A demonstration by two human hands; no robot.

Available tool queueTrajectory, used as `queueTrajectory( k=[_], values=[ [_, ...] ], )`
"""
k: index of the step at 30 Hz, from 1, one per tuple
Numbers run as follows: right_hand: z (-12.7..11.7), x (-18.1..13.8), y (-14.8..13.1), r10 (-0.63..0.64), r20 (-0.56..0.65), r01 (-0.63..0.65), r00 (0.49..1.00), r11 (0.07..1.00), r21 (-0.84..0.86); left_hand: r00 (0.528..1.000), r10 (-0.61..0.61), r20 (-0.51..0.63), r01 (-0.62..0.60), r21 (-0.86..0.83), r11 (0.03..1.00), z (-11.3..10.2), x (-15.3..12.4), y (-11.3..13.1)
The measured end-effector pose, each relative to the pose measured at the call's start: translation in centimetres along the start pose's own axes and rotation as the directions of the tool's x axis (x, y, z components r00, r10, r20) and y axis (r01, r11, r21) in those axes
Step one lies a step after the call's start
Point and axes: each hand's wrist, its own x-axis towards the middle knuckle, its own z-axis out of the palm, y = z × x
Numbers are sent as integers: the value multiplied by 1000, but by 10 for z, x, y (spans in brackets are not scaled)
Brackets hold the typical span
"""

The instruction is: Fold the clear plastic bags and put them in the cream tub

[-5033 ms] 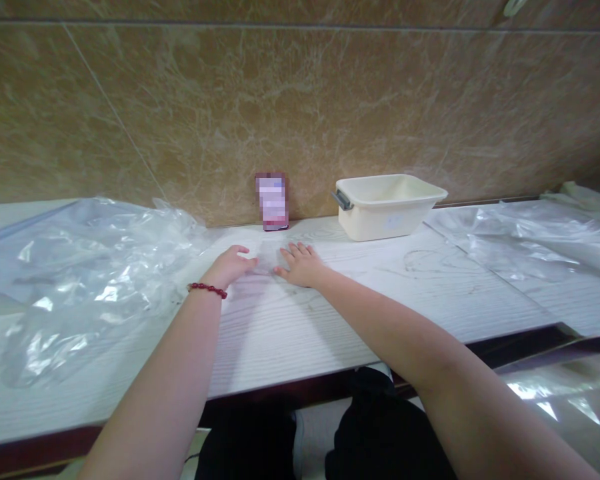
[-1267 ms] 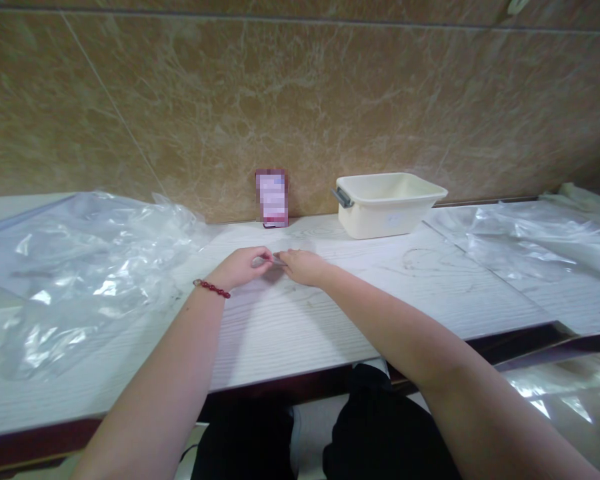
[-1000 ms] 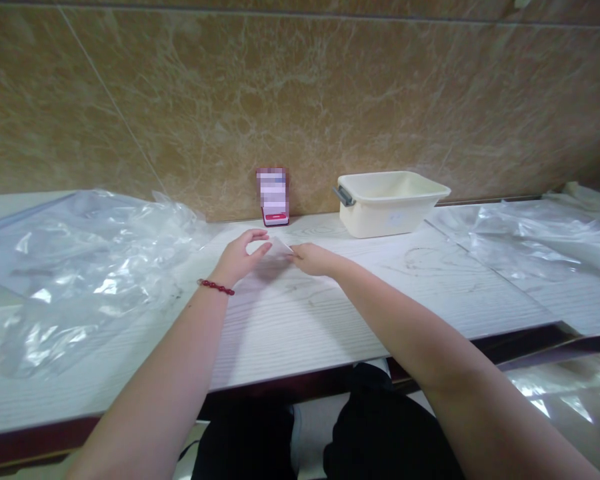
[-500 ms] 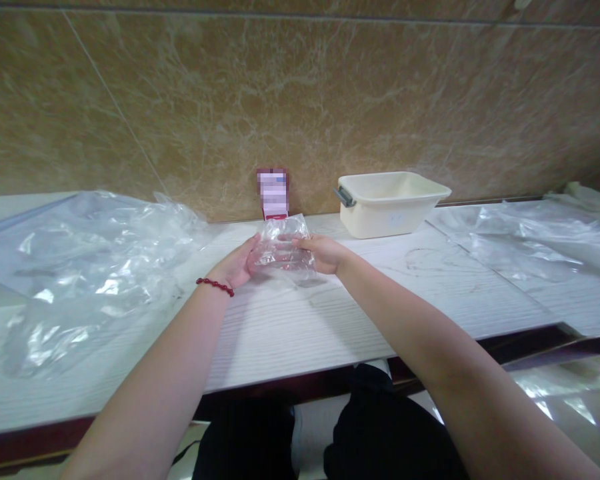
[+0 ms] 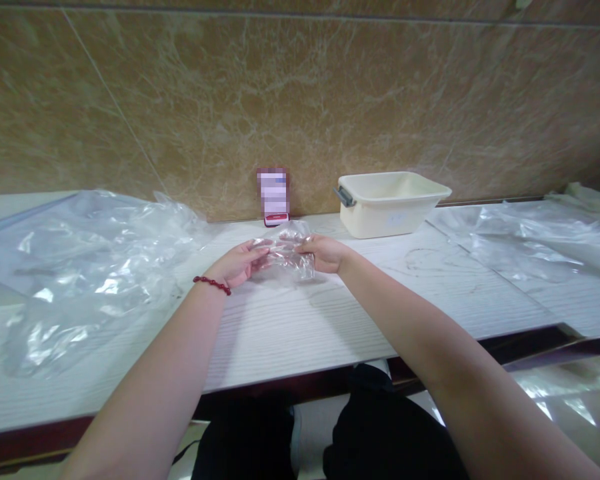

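Observation:
A small clear plastic bag (image 5: 291, 252) is held just above the white table (image 5: 290, 327) between both hands. My left hand (image 5: 239, 261), with a red bead bracelet on the wrist, pinches the bag's left side. My right hand (image 5: 325, 253) grips its right side. The bag looks crumpled and see-through.
A large pile of clear plastic sheeting (image 5: 80, 267) lies on the left. More plastic sheeting (image 5: 540, 240) covers the table's right end. A cream plastic tub (image 5: 387, 203) with a grey handle stands against the marble wall, and a small red-based card stand (image 5: 274, 197) sits to its left.
The hands went from pressing flat on the table to pinching something thin, then lifted the clear bag. Since half a second ago the bag has come down slightly and looks more bunched.

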Motion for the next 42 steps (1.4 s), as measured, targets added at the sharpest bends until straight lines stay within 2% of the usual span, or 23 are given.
queueTrajectory(
  k=[8, 16, 20, 25, 29, 32, 37, 42],
  values=[
    [-3, 0, 0, 13, -27, -14, 1000, 998, -61, 998, 21, -65, -20, 3, 1000, 3, -3, 3],
    [-8, 3, 4, 24, -2, -24, 1000, 996, -84, 997, 67, -48, -65, 31, 997, -2, -3, 5],
    [-8, 4, 4, -3, 15, 4, 1000, 998, -65, 998, 60, -3, -60, 46, 997, -3, -8, 7],
    [-6, 6, 2, -44, -62, 38, 997, 995, -89, 997, -67, 37, 67, 0, 998, -5, -7, 5],
    [-6, 9, 3, -163, -139, 151, 977, 984, -93, 992, -119, 44, 124, -127, 984, 3, -7, 8],
    [-7, 13, 5, -238, -209, 218, 948, 969, -116, 998, -57, 2, 57, -204, 977, 11, -8, 10],
    [-5, 20, 9, -295, -309, 230, 904, 946, -228, 990, 98, -99, -124, -317, 940, 19, -4, 8],
    [-8, 26, 16, -381, -314, 244, 870, 884, -399, 984, 44, -173, -115, -424, 898, 31, -3, 5]
  ],
)
